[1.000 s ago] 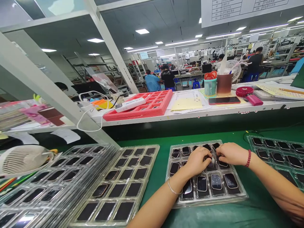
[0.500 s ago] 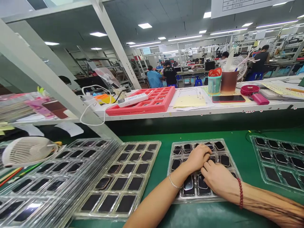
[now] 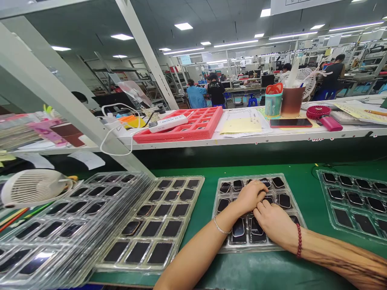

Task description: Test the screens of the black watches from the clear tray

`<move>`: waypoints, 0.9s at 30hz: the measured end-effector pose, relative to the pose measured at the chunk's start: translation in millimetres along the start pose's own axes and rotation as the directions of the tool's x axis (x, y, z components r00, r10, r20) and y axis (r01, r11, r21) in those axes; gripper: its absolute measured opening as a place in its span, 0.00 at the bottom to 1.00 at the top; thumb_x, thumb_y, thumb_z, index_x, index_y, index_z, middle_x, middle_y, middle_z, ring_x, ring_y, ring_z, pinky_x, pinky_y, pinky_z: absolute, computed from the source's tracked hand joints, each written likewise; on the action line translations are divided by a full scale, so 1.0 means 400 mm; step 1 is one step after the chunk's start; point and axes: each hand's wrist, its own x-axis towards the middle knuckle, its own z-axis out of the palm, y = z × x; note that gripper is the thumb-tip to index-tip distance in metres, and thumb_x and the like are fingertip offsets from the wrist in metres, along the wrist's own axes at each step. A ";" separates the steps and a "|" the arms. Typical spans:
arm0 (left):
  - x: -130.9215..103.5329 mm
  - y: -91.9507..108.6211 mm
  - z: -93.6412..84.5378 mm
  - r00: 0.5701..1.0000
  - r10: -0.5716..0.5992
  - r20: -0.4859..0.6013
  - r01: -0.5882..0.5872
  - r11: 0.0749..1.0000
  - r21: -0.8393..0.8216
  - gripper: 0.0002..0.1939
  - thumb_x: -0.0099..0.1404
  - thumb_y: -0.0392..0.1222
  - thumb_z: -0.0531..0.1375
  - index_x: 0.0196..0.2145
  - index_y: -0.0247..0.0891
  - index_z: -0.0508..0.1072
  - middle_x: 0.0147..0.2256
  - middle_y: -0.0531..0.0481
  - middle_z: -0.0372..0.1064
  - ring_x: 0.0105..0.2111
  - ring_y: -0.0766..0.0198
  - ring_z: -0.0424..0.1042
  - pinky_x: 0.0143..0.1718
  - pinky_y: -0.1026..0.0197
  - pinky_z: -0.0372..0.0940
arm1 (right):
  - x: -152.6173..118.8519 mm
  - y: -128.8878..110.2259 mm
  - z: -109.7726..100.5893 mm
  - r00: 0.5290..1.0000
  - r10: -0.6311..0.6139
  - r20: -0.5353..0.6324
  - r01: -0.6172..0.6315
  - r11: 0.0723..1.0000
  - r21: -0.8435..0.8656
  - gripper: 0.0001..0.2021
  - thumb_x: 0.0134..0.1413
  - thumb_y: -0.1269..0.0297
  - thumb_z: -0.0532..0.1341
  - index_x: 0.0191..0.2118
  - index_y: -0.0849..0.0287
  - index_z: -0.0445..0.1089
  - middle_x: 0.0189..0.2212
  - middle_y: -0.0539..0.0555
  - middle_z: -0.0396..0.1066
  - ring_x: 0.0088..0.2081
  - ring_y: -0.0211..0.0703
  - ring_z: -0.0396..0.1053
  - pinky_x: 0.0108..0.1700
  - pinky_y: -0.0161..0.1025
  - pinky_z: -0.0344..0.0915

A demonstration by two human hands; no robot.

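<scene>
A clear plastic tray [image 3: 248,246] with several dark, metal-framed watch-like pieces in its pockets lies on the green mat in front of me. Over its middle, my left hand [image 3: 251,196] is bent with its fingers closed together. Touching it from the right, my right hand [image 3: 270,217] has curled fingers at the same spot. Whatever the fingertips grip is hidden beneath the hands. Near my right hand, a framed piece [image 3: 284,200] sits in a pocket. Another framed piece [image 3: 238,228] rests below my left wrist.
Left of the hands lie a tray of dark rectangles [image 3: 152,227] and a tall stack of filled trays [image 3: 90,225]. Another tray [image 3: 353,197] is at the right. A white fan [image 3: 33,187] stands far left. The shelf above holds a red foam tray [image 3: 208,121] and a phone [image 3: 290,123].
The view has shifted slightly. Both hands stay together over the middle of the tray, with little visible change in their fingers.
</scene>
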 end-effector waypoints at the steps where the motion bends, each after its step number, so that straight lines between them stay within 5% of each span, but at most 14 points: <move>1: 0.000 0.000 0.000 1.000 -0.001 0.000 0.001 1.000 0.000 0.11 0.62 0.30 0.54 0.38 0.37 0.74 0.41 0.48 0.72 0.46 0.59 0.67 0.51 0.57 0.63 | 0.000 0.000 0.001 1.000 -0.001 0.003 0.000 1.000 0.001 0.06 0.55 0.76 0.54 0.38 0.64 0.65 0.37 0.63 0.68 0.36 0.52 0.66 0.31 0.44 0.66; 13: 0.005 -0.010 0.003 1.000 0.003 0.002 -0.003 1.000 -0.006 0.12 0.61 0.29 0.54 0.37 0.37 0.75 0.40 0.48 0.73 0.44 0.60 0.67 0.49 0.58 0.63 | 0.008 0.011 0.002 1.000 -0.019 0.020 0.018 1.000 0.021 0.06 0.57 0.76 0.54 0.39 0.64 0.66 0.38 0.63 0.69 0.38 0.52 0.67 0.32 0.44 0.66; 27: 0.009 -0.017 0.002 1.000 0.008 0.001 -0.008 0.999 -0.041 0.12 0.61 0.29 0.53 0.37 0.37 0.75 0.39 0.49 0.73 0.44 0.60 0.67 0.50 0.57 0.62 | 0.012 0.035 0.014 0.991 -0.051 -0.121 0.070 0.984 0.161 0.04 0.55 0.73 0.56 0.34 0.62 0.67 0.34 0.58 0.68 0.38 0.50 0.65 0.34 0.41 0.59</move>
